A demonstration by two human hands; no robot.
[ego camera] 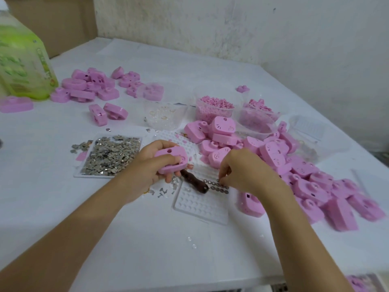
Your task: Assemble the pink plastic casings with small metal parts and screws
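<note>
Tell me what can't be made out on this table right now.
Head view only:
1. Whether the right hand pinches a ring: its own fingers hide that.
2. The brown tool: upper end hidden under the left hand and its pink casing.
3. The green bottle: cut off by the left edge, label blurred.

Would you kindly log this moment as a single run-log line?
left hand: grips pink casing | right hand: fingertips at small metal rings on clear dimpled tray, grip unclear | brown tool handle: lying between hands
</note>
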